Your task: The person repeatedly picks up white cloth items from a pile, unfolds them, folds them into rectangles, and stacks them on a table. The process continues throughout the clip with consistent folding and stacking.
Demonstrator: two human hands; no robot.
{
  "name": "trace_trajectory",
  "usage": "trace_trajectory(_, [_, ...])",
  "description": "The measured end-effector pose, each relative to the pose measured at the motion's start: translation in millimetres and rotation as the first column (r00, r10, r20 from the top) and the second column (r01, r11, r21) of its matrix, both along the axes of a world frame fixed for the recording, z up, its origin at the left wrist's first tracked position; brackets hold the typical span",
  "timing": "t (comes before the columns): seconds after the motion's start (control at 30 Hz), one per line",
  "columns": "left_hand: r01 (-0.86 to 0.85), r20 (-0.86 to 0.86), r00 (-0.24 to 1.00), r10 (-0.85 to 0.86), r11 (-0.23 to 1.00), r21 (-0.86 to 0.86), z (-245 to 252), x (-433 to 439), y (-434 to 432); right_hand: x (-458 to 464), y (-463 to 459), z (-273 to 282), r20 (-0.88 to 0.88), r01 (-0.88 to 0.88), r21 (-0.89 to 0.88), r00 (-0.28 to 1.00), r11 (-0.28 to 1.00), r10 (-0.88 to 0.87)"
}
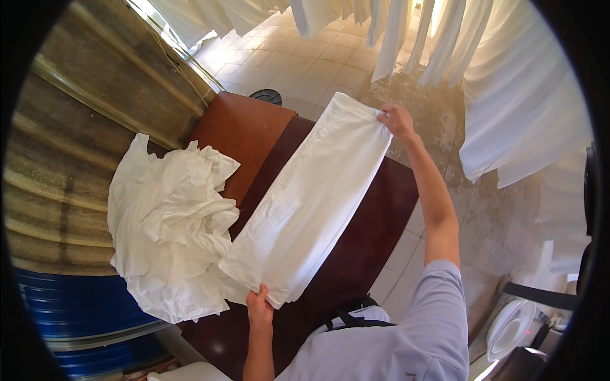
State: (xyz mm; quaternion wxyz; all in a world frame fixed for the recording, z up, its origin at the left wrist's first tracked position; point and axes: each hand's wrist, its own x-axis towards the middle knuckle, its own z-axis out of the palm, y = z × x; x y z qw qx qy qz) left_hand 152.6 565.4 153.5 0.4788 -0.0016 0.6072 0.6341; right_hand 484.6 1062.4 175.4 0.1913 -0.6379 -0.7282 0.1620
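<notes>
A long white cloth [312, 195], folded into a strip, stretches diagonally above a dark red-brown tabletop [381, 205]. My right hand [396, 121] pinches its far right corner, past the table's far edge. At the near end, my left hand [260, 305] grips the cloth's edge with the thumb on top. A loose heap of crumpled white cloth [176, 228] lies at the table's left side, close to my left hand and meeting the near end of the strip. Whether the strip touches the tabletop along its middle cannot be made out.
A lighter brown wooden panel [248, 128] adjoins the dark top. White cloths [514, 95] hang at the far side and right. Corrugated sheeting [66, 176] and a blue ribbed surface [81, 305] border the left. A dark round lid [266, 96] is on the tiled floor [310, 57].
</notes>
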Motion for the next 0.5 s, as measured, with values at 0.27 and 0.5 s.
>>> trace_trajectory(0.27, [0.15,-0.899,-0.106,-0.425,0.887,-0.437,77.8,33.2,58.6,-171.7,-166.1,12.1,0.038,-0.631,0.271,0.761,0.727,0.647])
trace_trajectory(0.5, [0.119,-0.716,-0.157,-0.68,0.707,-0.697,-6.7,8.5,71.5,-161.5,-144.9,-31.3,0.3,-0.786,0.191,0.617,0.588,0.728])
